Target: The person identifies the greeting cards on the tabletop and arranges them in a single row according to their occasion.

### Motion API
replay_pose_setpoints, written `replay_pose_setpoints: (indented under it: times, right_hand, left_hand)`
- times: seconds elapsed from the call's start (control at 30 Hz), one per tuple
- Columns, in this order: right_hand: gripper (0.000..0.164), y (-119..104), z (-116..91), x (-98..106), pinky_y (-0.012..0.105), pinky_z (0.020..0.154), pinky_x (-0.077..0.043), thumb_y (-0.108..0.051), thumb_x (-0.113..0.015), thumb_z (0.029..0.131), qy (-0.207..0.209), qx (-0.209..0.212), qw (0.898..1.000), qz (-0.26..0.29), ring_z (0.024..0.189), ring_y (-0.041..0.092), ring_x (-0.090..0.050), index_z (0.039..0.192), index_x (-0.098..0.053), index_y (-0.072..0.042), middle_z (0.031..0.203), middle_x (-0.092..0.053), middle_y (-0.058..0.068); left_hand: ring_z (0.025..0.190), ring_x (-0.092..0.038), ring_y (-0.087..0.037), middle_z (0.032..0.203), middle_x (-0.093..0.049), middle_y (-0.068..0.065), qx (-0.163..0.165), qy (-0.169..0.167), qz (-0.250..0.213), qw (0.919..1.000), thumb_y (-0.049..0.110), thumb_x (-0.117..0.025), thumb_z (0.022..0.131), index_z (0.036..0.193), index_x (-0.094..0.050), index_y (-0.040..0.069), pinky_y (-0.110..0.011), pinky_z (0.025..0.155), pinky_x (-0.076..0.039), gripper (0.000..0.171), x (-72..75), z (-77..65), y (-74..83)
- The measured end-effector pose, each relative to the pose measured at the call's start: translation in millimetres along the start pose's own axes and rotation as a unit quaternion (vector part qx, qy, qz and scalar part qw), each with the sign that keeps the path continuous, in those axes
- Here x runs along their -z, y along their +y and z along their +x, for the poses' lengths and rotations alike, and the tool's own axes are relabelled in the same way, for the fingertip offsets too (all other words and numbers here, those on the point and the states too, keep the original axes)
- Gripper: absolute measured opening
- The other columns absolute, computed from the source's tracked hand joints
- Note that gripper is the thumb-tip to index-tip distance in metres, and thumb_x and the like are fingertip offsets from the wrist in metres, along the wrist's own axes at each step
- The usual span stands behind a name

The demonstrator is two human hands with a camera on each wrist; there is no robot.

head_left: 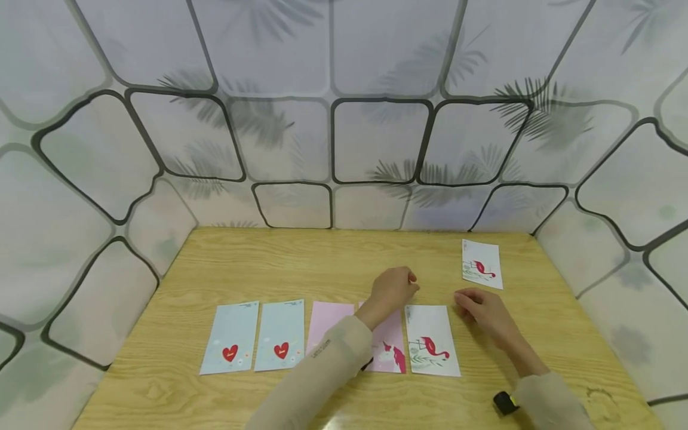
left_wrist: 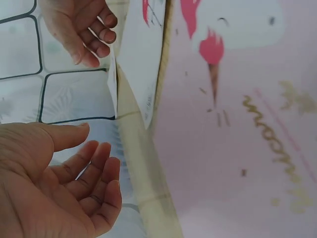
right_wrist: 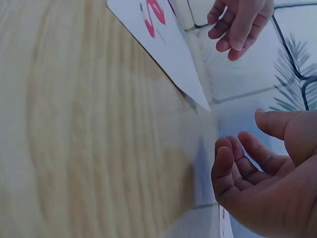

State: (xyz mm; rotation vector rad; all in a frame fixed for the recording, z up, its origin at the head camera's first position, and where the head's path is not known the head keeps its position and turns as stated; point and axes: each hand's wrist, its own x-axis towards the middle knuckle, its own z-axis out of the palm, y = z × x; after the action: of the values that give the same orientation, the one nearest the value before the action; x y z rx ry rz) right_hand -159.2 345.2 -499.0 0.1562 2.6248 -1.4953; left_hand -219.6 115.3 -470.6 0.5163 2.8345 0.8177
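My left hand (head_left: 389,291) hovers above the top edges of the pink unicorn card (head_left: 388,352) and the white flamingo card (head_left: 432,343). Its fingers are loosely bent with nothing between them, as the left wrist view of the hand (left_wrist: 64,183) confirms. Just right of that flamingo card is my right hand (head_left: 486,313), fingers relaxed and holding nothing; the right wrist view shows the same hand (right_wrist: 267,173) with a gap between thumb and fingers. Another flamingo card (head_left: 482,264) lies farther back, beyond the right hand. My left forearm partly covers a second pink card (head_left: 329,316).
Two light blue cards with red hearts, the outer one (head_left: 230,334) and its neighbour (head_left: 279,331), lie at the row's left end. The wooden table (head_left: 301,263) meets patterned fabric walls (head_left: 381,140) at the back and sides. A black object (head_left: 504,403) sits by the right sleeve.
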Motion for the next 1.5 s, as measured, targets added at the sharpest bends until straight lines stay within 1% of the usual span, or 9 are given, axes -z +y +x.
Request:
replay_pose_setpoints:
  times: [0.2, 0.5, 0.77, 0.83, 0.93, 1.07, 1.2, 1.33, 1.5]
  right_hand:
    - [0.055, 2.7, -5.2, 26.8, 0.024, 0.077, -0.057, -0.035, -0.055, 0.108, 0.028, -0.002, 1.0, -0.009, 0.096, 0.021, -0.064, 0.138, -0.055, 0.011, 0.118, -0.067, 0.023]
    - [0.057, 11.7, 10.7, 66.3, 0.021, 0.073, -0.057, -0.032, -0.056, 0.108, 0.11, 0.013, 0.994, -0.001, 0.086, 0.005, -0.063, 0.141, -0.049, 0.014, 0.111, -0.068, 0.013]
    - [0.06, 15.9, 42.1, 89.7, 0.018, 0.071, -0.055, -0.032, -0.054, 0.108, 0.14, 0.009, 0.989, -0.033, 0.08, -0.007, -0.055, 0.143, -0.046, 0.016, 0.129, -0.058, 0.031]
    - [0.061, 18.6, 49.1, 94.3, 0.017, 0.069, -0.053, -0.032, -0.054, 0.108, 0.14, 0.006, 0.989, -0.047, 0.082, 0.001, -0.06, 0.143, -0.045, 0.017, 0.131, -0.056, 0.035]
    - [0.062, 25.3, 59.5, 99.5, 0.019, 0.07, -0.053, -0.03, -0.054, 0.108, 0.132, -0.001, 0.989, -0.066, 0.097, 0.026, -0.066, 0.144, -0.042, 0.02, 0.135, -0.053, 0.039]
    - [0.066, 34.5, 74.6, 104.5, 0.042, 0.091, -0.054, -0.03, -0.053, 0.108, 0.106, -0.014, 0.99, -0.09, 0.126, 0.053, -0.051, 0.147, -0.035, 0.021, 0.143, -0.044, 0.043]
    - [0.069, 38.8, 89.8, 104.7, 0.061, 0.106, -0.043, -0.028, -0.054, 0.107, 0.084, -0.03, 0.99, -0.107, 0.133, 0.058, -0.043, 0.147, -0.031, 0.023, 0.146, -0.039, 0.045]
    - [0.07, 41.9, 100.3, 102.2, 0.062, 0.109, -0.039, -0.026, -0.055, 0.106, 0.079, -0.049, 0.988, -0.122, 0.134, 0.057, -0.041, 0.146, -0.029, 0.025, 0.145, -0.038, 0.045]
    - [0.074, 45.5, 108.8, 101.0, 0.063, 0.112, -0.035, -0.025, -0.059, 0.104, 0.088, -0.054, 0.986, -0.133, 0.137, 0.057, -0.038, 0.148, -0.026, 0.024, 0.147, -0.037, 0.045]
  left_hand:
    - [0.093, -0.066, -0.01, 0.106, -0.072, 0.004, -0.003, 0.009, -0.017, 0.9998, 0.03, -0.071, 0.1, 0.122, -0.072, 0.014, -0.024, 0.076, -0.053, 0.028, -5.3, 8.8, 15.5]
    - [0.117, -0.063, -0.014, 0.128, -0.068, 0.001, -0.05, 0.043, -0.038, 0.9971, 0.029, -0.068, 0.102, 0.136, -0.067, 0.013, -0.024, 0.094, -0.052, 0.037, -12.8, 22.4, 47.6]
    - [0.116, -0.063, -0.016, 0.126, -0.068, 0.0, -0.03, 0.078, -0.051, 0.9952, 0.03, -0.067, 0.103, 0.133, -0.069, 0.014, -0.028, 0.09, -0.054, 0.034, -30.0, 51.8, 62.1]
    - [0.115, -0.063, -0.017, 0.126, -0.068, 0.0, -0.016, 0.082, -0.06, 0.9947, 0.029, -0.068, 0.102, 0.133, -0.07, 0.015, -0.029, 0.09, -0.054, 0.034, -37.0, 58.2, 64.0]
    - [0.115, -0.063, -0.017, 0.126, -0.068, -0.001, 0.0, 0.083, -0.066, 0.9944, 0.03, -0.069, 0.101, 0.132, -0.07, 0.014, -0.029, 0.09, -0.054, 0.034, -50.4, 64.4, 66.5]
    - [0.115, -0.063, -0.019, 0.126, -0.068, -0.002, 0.013, 0.08, -0.071, 0.9941, 0.03, -0.069, 0.102, 0.131, -0.07, 0.012, -0.03, 0.092, -0.054, 0.034, -66.0, 67.5, 67.4]
    - [0.114, -0.063, -0.02, 0.123, -0.068, -0.003, 0.037, 0.087, -0.074, 0.9928, 0.03, -0.07, 0.101, 0.129, -0.071, 0.011, -0.03, 0.093, -0.053, 0.034, -73.8, 69.1, 65.1]
    - [0.112, -0.063, -0.021, 0.12, -0.07, -0.004, 0.041, 0.095, -0.062, 0.9927, 0.03, -0.072, 0.099, 0.126, -0.072, 0.01, -0.028, 0.095, -0.051, 0.033, -76.6, 72.4, 63.2]
    - [0.108, -0.063, -0.018, 0.116, -0.071, -0.002, 0.036, 0.103, 0.012, 0.9939, 0.039, -0.071, 0.098, 0.122, -0.074, 0.014, -0.027, 0.098, -0.046, 0.035, -83.7, 80.7, 67.4]
